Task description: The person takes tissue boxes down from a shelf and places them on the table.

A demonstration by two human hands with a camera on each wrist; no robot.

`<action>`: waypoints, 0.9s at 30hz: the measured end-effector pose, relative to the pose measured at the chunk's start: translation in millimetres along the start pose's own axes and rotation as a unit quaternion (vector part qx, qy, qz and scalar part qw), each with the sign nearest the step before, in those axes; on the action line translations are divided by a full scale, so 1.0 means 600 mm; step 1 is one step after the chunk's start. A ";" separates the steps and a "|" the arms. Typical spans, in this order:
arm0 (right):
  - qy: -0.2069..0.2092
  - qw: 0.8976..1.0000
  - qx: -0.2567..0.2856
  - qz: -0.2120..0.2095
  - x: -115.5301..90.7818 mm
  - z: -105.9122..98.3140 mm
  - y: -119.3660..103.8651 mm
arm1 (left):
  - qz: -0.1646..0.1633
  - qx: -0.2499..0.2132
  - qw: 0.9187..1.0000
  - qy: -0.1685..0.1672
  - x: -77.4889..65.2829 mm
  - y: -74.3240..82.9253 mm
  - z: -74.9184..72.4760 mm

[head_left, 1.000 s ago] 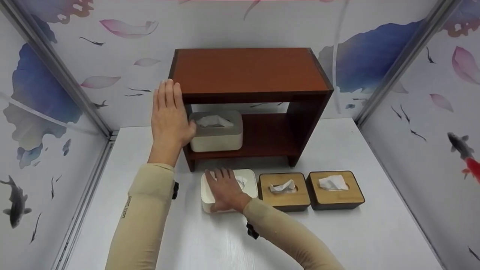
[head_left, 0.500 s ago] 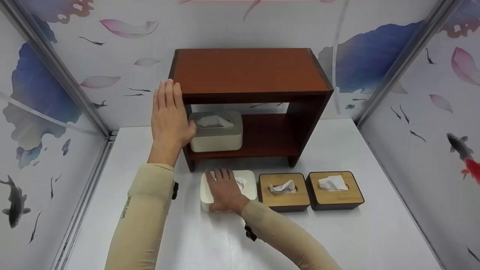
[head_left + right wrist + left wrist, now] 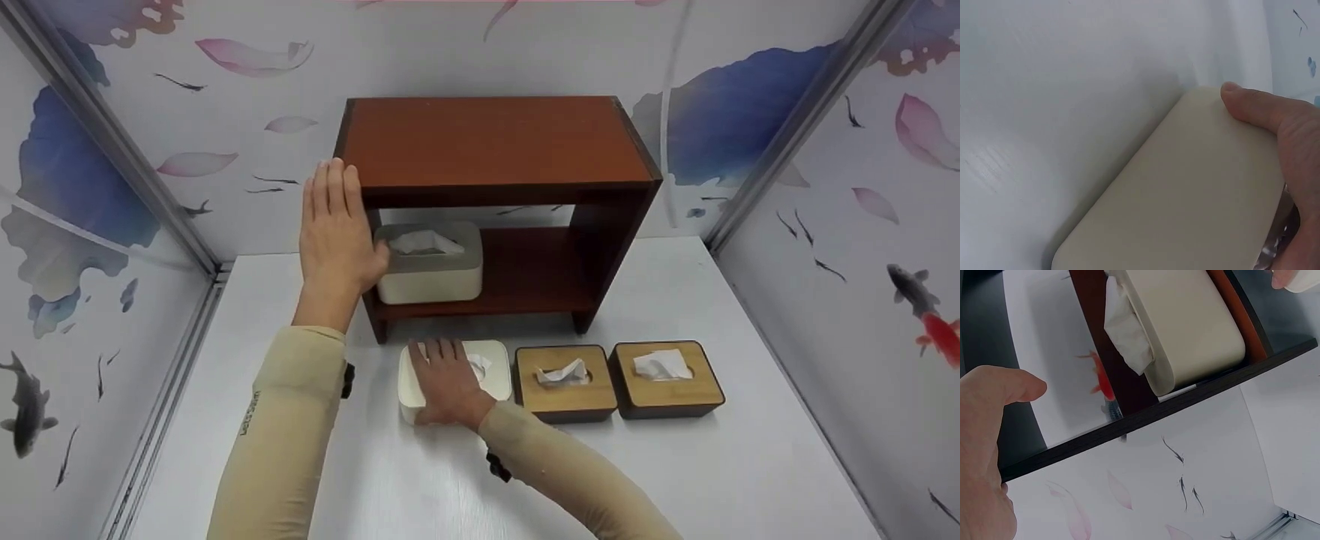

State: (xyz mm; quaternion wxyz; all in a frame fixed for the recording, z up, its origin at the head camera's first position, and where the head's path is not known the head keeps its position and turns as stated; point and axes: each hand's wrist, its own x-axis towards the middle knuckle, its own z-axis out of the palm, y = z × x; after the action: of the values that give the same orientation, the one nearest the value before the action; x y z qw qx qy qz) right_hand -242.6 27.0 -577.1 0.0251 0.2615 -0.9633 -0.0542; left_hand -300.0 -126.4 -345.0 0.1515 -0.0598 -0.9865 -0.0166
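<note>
In the head view my left hand [image 3: 334, 232] lies along the left side of a reddish-brown wooden shelf [image 3: 502, 142]. Its fingers are straight on the outer face, and the thumb [image 3: 1024, 385] reaches round the front edge of the side panel. A tissue box [image 3: 431, 281] with a grey lid and cream base stands inside the shelf at its left end. My right hand [image 3: 450, 382] grips a white tissue box [image 3: 495, 382] on the table before the shelf. The thumb [image 3: 1252, 107] presses the near side, and the fingers stretch over the top toward the far rim.
Two tissue boxes with bamboo lids and dark sides, the nearer one [image 3: 581, 401] and the outer one [image 3: 679, 394], stand in line to the right of the white box. White panels [image 3: 840, 225] printed with fish and petals enclose the white table [image 3: 420, 495].
</note>
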 end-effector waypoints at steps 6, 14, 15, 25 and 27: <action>-0.012 1.000 0.007 -0.002 -0.004 -0.002 0.000 | 0.000 -0.009 1.000 0.002 -0.001 0.000 0.000; -0.043 0.999 0.028 -0.016 -0.013 -0.020 0.018 | 0.000 -0.001 1.000 -0.004 -0.001 0.000 -0.002; -0.043 0.998 0.031 -0.017 -0.015 -0.024 0.022 | -0.001 0.001 1.000 -0.005 -0.001 0.000 -0.002; 0.000 0.998 0.055 -0.008 -0.037 -0.067 0.079 | -0.002 0.002 1.000 -0.004 0.000 0.002 -0.001; 0.015 0.997 0.074 -0.003 -0.042 -0.074 0.095 | -0.002 0.001 1.000 -0.003 0.000 0.001 -0.001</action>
State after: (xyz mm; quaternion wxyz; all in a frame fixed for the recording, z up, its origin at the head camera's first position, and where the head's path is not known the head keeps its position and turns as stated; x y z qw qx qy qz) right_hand -246.0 84.6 -527.1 0.0206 0.2664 -0.9634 0.0208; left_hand -299.7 -125.8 -344.2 0.1489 -0.0581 -0.9870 -0.0153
